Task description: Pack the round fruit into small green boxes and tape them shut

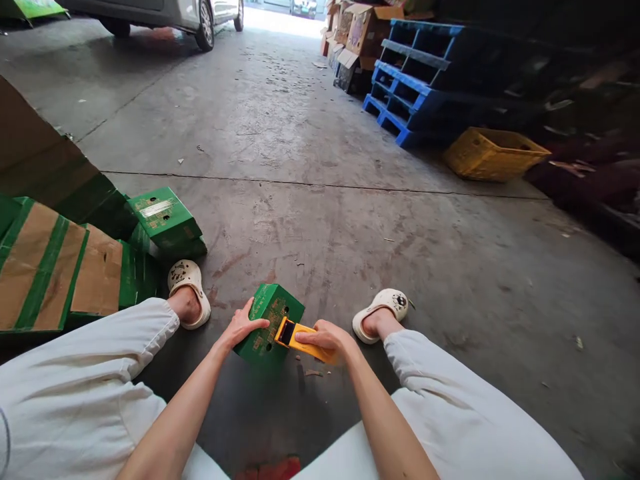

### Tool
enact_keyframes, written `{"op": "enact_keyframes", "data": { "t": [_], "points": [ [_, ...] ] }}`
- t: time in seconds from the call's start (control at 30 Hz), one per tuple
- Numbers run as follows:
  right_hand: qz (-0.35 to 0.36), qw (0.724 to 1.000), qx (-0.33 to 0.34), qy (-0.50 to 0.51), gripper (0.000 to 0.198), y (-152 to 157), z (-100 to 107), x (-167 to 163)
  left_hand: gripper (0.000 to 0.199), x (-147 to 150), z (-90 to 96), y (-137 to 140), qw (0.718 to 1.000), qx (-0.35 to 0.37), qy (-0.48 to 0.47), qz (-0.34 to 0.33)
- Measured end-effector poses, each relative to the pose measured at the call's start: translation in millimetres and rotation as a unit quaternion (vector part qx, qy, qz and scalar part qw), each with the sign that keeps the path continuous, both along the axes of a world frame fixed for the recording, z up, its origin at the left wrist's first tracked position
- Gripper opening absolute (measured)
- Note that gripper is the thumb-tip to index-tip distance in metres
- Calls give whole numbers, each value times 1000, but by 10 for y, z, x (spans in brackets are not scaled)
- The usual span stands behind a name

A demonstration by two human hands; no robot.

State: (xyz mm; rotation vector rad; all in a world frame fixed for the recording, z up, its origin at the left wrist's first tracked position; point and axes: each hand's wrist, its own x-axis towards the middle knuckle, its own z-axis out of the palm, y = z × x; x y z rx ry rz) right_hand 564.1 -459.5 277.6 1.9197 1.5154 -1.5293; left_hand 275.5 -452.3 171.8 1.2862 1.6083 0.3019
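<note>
Between my feet is a small green cardboard box [268, 310] with gold print and dark round holes, tilted in front of me. My left hand [241, 328] grips its left side, the thumb on the printed face and the fingers over the edge. My right hand [327, 337] is closed around the handle of a yellow handheld tool [306, 339] with a black part in its wide head. The tool's head is at the printed face of the box; whether it presses on it I cannot tell. Its exact kind is unclear.
Another green box [165, 217] sits at the left, near larger green-and-brown cartons [95, 267]. Blue pallets [400, 87], a yellow crate [495, 157] and cardboard boxes [367, 30] stand at the right. A car [185, 17] is at the far left. Small scraps lie on the concrete floor [310, 233].
</note>
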Motion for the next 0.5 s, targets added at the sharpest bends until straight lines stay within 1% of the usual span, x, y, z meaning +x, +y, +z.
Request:
{"op": "enact_keyframes", "data": {
  "t": [0.07, 0.1, 0.13, 0.17, 0.23, 0.27, 0.3, 0.33, 0.4, 0.43, 0.5],
  "points": [
    [18, 999, 4, -51, 53, 2, 137, 12, 107, 46, -85, -4, 996, -7, -92, 7],
    [32, 996, 16, -76, 53, -7, 172, -26, 106, 62, -115, 4, 993, -11, -113, 13],
    [46, 994, 31, -98, 53, -19, 183, -92, 102, 68, -133, 17, 993, -12, -112, 20],
    [58, 991, 46, -112, 53, -31, 174, -179, 96, 64, -137, 33, 996, -4, -87, 28],
    [67, 989, 62, -118, 54, -35, 119, -386, 79, 39, -106, 43, 998, 44, 18, 46],
    [69, 989, 67, -117, 55, -25, 87, -487, 71, 30, -78, 24, 992, 84, 82, 54],
    [69, 988, 71, -117, 57, -6, 58, -572, 65, 34, -50, -23, 980, 129, 141, 58],
    [71, 987, 76, -119, 58, 18, 35, -637, 64, 55, -28, -100, 965, 174, 187, 57],
    [73, 987, 80, -119, 60, 71, 11, -692, 70, 161, -21, -338, 939, 240, 242, 34],
    [75, 987, 80, -116, 60, 93, 6, -687, 76, 240, -40, -485, 932, 256, 257, 17],
    [76, 988, 78, -108, 61, 112, 2, -648, 92, 415, -115, -774, 924, 263, 276, -22]
  ]
}}
